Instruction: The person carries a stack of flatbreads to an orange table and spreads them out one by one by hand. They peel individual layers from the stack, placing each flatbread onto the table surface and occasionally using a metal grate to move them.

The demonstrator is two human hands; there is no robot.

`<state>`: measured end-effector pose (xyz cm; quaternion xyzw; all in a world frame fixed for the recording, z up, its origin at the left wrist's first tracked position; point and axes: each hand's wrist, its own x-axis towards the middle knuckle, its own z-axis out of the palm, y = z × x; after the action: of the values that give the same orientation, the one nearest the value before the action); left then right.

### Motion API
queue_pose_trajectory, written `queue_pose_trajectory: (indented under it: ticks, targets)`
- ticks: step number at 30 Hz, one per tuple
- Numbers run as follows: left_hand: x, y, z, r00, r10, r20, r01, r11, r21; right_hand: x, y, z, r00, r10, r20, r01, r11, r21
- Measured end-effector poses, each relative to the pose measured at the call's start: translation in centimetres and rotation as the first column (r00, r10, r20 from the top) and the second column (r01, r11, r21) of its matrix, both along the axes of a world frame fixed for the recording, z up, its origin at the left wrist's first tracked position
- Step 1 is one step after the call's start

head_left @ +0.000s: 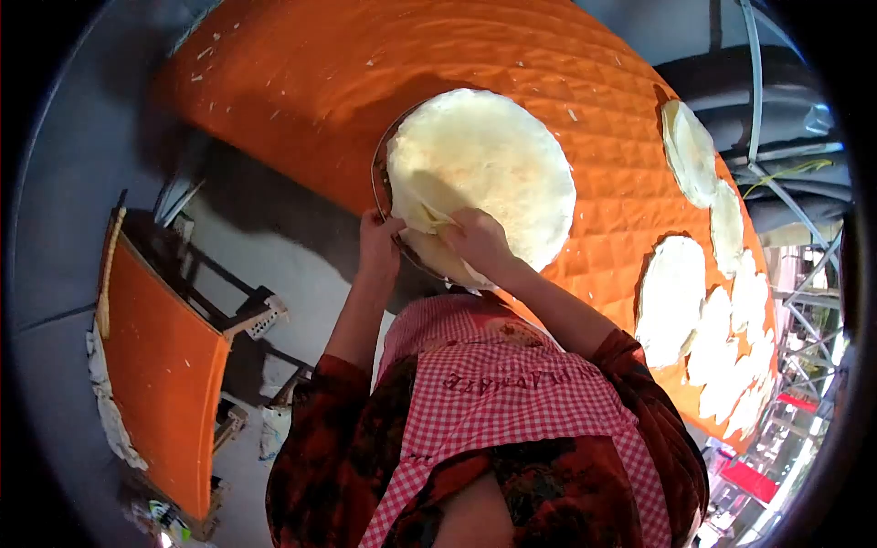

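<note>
A stack of large, round, pale flatbreads (493, 164) lies in a shallow round tray (377, 183) at the near edge of the orange-covered table. My left hand (379, 242) is at the tray's near left rim, its fingers closed at the edge of the bread; what they pinch is too small to make out. Just right of it, my right hand (477, 239) grips a folded-up edge of the top flatbread, with the fold under its fingers. The lower part of the stack is partly hidden by my right hand and forearm.
Several flatbreads (671, 297) lie along the right side of the orange table (301, 82), with scattered crumbs on its cloth. A smaller orange table (164, 365) stands at the lower left. Metal poles and dark rolls are beyond the right edge.
</note>
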<state>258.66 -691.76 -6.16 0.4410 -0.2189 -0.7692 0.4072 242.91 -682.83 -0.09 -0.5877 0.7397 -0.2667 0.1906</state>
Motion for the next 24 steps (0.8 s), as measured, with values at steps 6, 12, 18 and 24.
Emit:
queue_pose_trajectory:
  ticks: [6,12,18,24]
  targets:
    - [-0.2,1.0,-0.6,0.987,-0.039,0.156,0.058,0.991,-0.121,-1.0,-0.2,-2.2,0.994,0.107,-0.009,-0.105,0.985,0.138]
    - [-0.5,0.8,-4.1,0.997,0.033,-0.068,-0.034,0.999,-0.018,-0.6,-0.8,-4.4,0.886,0.452,-0.102,-0.429,0.884,0.187]
    - [0.5,-1.6,0.6,0.945,0.102,0.31,-0.071,0.991,-0.11,-21.2,-6.7,7.6,0.991,0.091,0.094,-0.081,0.991,-0.104]
    - [3.3,-3.9,-2.7,0.924,0.112,0.364,-0.118,0.993,-0.007,-46.9,-12.4,19.9,0.861,-0.342,-0.377,0.321,0.94,-0.118]
